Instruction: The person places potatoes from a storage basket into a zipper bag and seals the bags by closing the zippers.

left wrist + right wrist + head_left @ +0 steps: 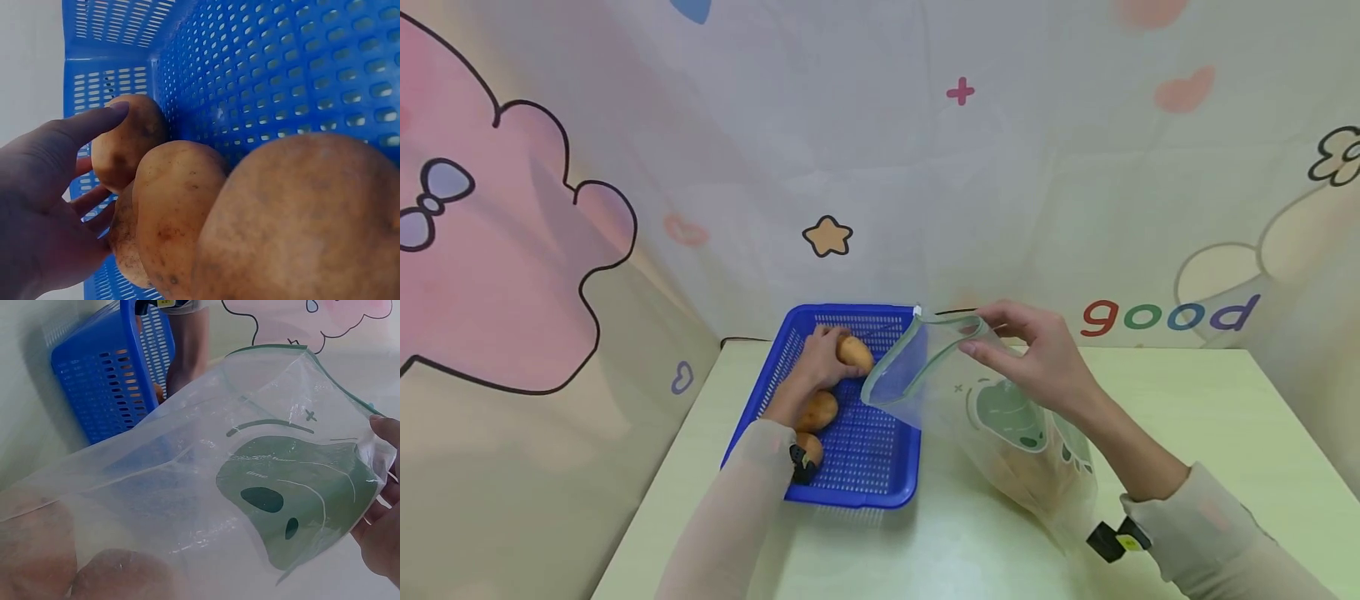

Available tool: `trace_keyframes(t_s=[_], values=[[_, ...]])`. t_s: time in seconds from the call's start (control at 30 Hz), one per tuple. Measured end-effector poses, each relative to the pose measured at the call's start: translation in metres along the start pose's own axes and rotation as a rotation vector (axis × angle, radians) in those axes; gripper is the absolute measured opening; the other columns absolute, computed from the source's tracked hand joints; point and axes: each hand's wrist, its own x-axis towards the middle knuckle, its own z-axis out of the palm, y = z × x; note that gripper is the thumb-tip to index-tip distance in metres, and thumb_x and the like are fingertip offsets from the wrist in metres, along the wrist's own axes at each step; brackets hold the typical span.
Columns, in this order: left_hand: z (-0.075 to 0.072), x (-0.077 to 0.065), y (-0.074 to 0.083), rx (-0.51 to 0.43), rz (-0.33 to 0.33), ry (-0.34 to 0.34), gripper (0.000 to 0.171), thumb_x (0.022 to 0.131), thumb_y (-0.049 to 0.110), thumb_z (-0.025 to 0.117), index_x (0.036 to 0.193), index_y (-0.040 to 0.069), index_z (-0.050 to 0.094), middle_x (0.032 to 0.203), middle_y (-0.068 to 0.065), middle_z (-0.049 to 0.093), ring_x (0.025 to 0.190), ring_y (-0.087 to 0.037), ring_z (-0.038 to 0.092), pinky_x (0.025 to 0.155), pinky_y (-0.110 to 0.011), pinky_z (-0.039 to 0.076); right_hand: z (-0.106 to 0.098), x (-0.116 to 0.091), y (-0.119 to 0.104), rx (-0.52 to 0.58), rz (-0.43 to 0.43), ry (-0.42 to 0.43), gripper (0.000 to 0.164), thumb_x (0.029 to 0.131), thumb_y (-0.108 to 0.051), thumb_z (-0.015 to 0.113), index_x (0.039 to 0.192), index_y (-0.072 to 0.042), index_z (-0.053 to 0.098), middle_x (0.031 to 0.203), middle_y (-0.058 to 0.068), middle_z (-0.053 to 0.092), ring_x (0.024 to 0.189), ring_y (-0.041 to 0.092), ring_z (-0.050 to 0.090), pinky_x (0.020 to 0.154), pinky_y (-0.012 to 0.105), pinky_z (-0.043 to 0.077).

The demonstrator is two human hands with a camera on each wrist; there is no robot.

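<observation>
My left hand point(817, 367) grips a potato point(854, 354) near the far end of the blue basket point(917, 467). In the left wrist view the thumb lies over that potato point(128, 140), the fingers behind it. More potatoes point(178, 212) lie in the basket beside the hand, partly covered by the arm in the head view. With my right hand point(1033, 354) I pinch the rim of a translucent zip bag point(955, 400) with a green print. The bag's mouth gapes toward the basket, and its lower part holds potatoes point(125, 575), seen dimly through the plastic.
Basket and bag rest on a pale table point(1180, 417), the bag to the basket's right. Behind them hangs a printed cloth backdrop point(880, 183) with cartoon figures, which also runs along the left side. The bag's rim overlaps the basket's right edge in the head view.
</observation>
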Motion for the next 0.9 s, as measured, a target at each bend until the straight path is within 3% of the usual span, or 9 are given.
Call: trace_keyframes(t_s=[0.33,0.5,0.73,0.9], values=[[0.0,0.006,0.002,0.078,-0.011,0.05,0.068,0.09,0.035,0.087,0.145,0.011,0.057,0.142,-0.017,0.048,0.128,-0.036,0.051,0.104,-0.052,0.05,-0.001,0.0,-0.002,-0.007,0.03,0.001,0.023,0.092,-0.008,0.083,0.114,-0.011,0.077,0.103,-0.006,0.078,0.101,0.016,0.075,0.091,0.022,0.057],[0.002,0.008,-0.001,0.098,0.0,0.037,0.059,0.093,0.036,0.084,0.14,0.008,0.059,0.138,-0.017,0.05,0.126,-0.034,0.054,0.106,-0.05,0.05,0.0,0.0,-0.001,0.003,0.023,-0.008,0.023,0.092,-0.008,0.083,0.114,-0.011,0.077,0.103,-0.007,0.078,0.1,0.017,0.075,0.091,0.023,0.058],[0.0,0.007,-0.002,0.013,0.047,0.054,0.052,0.091,0.03,0.087,0.128,0.004,0.063,0.125,-0.014,0.061,0.113,-0.03,0.06,0.097,-0.045,0.053,0.0,0.0,0.001,0.0,0.025,-0.016,0.024,0.092,-0.008,0.083,0.116,-0.011,0.077,0.104,-0.006,0.078,0.101,0.018,0.075,0.091,0.022,0.058],[-0.017,0.001,0.01,-0.111,0.105,0.059,0.049,0.092,0.028,0.086,0.126,0.003,0.061,0.12,-0.013,0.064,0.107,-0.028,0.063,0.09,-0.042,0.056,-0.002,0.0,0.002,-0.012,0.022,-0.014,0.024,0.092,-0.008,0.082,0.116,-0.01,0.077,0.105,-0.006,0.078,0.101,0.019,0.075,0.09,0.022,0.058]])
